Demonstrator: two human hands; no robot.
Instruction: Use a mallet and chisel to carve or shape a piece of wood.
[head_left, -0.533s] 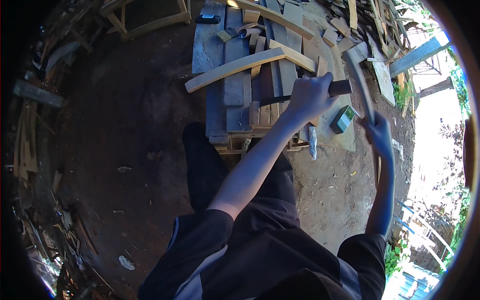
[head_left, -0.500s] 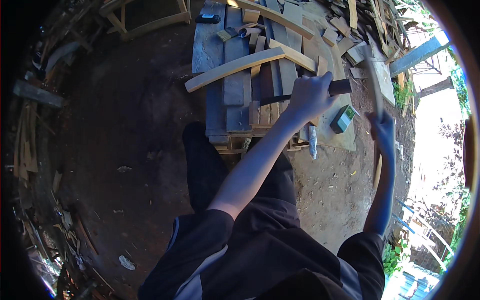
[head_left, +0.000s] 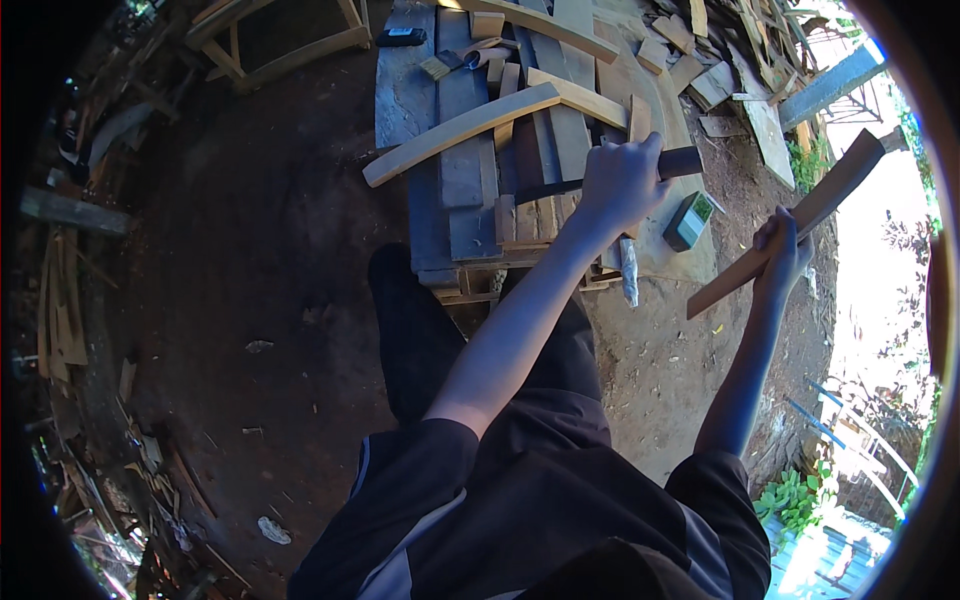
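Over the right part of the workbench (head_left: 470, 225), my left hand (head_left: 622, 182) is closed around a dark-handled chisel (head_left: 680, 162). The chisel lies nearly level; its dark blade points left, over short wooden blocks (head_left: 530, 222), and whether the tip touches wood I cannot tell. Out to the right, my right hand (head_left: 783, 248) grips a flat wooden bar (head_left: 840, 185) near its middle. The bar slants up to the right, apart from the chisel. Just beyond my left hand is an angled wooden frame piece (head_left: 465, 132) made of two joined lengths.
A green and dark box (head_left: 688, 222) sits at the bench's right side. Toward the back lie a brush (head_left: 436, 68), a black case (head_left: 401, 37) and another curved wooden length (head_left: 545, 27). Scrap wood (head_left: 705, 85) is heaped at the far right; a wooden frame (head_left: 290, 55) stands far left.
The wooden bar in my right hand has swung from nearly upright to a slant and moved outward to the right. My left hand keeps hold of the chisel in about the same place.
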